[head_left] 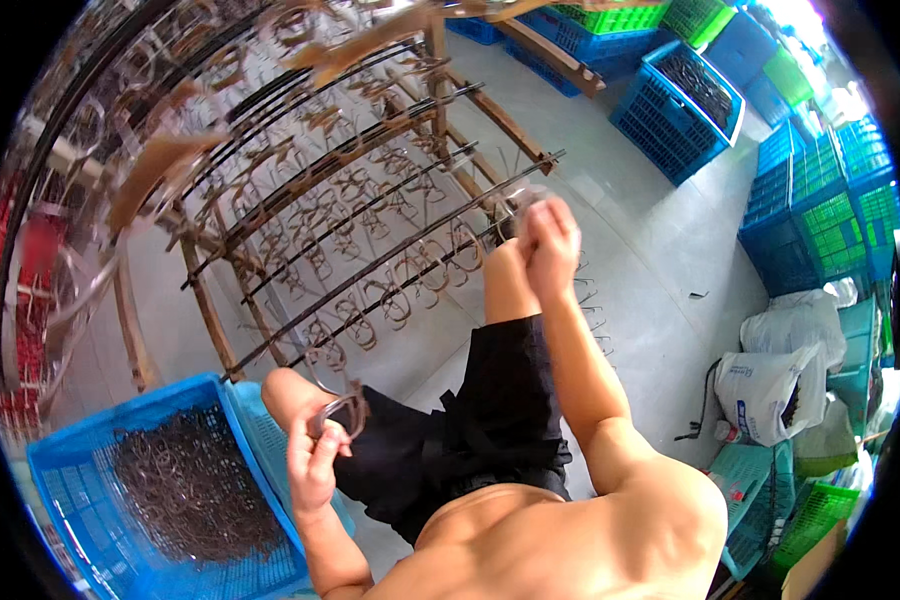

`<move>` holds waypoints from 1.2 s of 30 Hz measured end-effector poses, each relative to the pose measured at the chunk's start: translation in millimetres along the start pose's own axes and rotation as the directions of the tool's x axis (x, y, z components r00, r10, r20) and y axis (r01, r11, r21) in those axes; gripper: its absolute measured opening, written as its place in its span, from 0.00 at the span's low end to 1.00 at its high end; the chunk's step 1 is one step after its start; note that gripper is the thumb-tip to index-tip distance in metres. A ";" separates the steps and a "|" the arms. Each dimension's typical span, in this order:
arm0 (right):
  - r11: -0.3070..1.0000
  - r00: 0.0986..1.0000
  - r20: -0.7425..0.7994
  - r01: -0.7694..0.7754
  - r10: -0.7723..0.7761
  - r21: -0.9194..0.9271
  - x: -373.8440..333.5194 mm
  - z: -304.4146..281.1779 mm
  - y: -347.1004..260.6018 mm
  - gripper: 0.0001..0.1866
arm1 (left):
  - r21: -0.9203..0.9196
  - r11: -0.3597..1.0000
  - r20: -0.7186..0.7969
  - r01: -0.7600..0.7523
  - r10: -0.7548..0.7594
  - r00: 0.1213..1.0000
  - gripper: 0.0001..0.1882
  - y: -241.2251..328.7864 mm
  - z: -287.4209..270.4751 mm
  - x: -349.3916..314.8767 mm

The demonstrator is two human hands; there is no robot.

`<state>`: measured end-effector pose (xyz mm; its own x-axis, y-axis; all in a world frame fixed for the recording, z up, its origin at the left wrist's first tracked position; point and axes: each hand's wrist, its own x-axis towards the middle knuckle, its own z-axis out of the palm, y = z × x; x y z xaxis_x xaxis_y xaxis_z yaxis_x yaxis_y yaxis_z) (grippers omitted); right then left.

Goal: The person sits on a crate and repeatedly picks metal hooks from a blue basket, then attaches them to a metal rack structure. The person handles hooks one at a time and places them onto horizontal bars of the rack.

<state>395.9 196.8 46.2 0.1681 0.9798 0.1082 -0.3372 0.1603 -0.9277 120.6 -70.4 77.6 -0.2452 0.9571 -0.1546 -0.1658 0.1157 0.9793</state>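
At the wooden rack [315, 188], the left hand [313, 460] pinches a glasses frame [352, 408]; the right hand [552, 245] curls, its hold unclear. Frame handling seems underway; next move needs gentleness.

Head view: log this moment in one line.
left hand: holds glasses | right hand: by rack, grip unclear | blue crate: left, dark wiry pieces inside

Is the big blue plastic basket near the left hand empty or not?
Not empty: inside the big blue plastic basket lies a tangled heap of thin, dark, wiry pieces.
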 end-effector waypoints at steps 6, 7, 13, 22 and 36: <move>0.997 0.948 -0.318 -0.003 0.029 0.081 112.0 -47.4 41.9 0.10 | -0.074 0.988 0.172 0.138 -0.124 0.977 0.19 6.3 49.8 31.6; 0.995 0.954 -0.288 -0.058 0.081 0.087 117.2 -44.5 48.0 0.10 | -0.104 0.979 0.189 0.174 -0.152 0.970 0.19 3.2 50.1 33.8; 0.939 0.950 -0.169 -0.211 0.262 0.273 122.1 -35.7 51.7 0.08 | -0.169 0.952 0.148 0.253 -0.230 0.962 0.15 -9.2 63.0 39.3; 0.962 0.967 -0.194 -0.115 0.165 0.246 115.2 -26.6 53.7 0.07 | -0.204 0.947 0.136 0.246 -0.222 0.966 0.11 -18.6 65.2 50.5; 0.992 0.991 -0.058 -0.122 0.123 0.024 81.4 -5.1 52.0 0.12 | -0.322 0.912 0.162 0.256 -0.213 0.964 0.11 -15.0 67.6 53.4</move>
<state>396.8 284.3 4.9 0.1783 0.9836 -0.0277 -0.3774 0.0423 -0.9251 174.5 -3.0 63.5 -0.0464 0.9405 -0.3366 -0.5214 0.2646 0.8112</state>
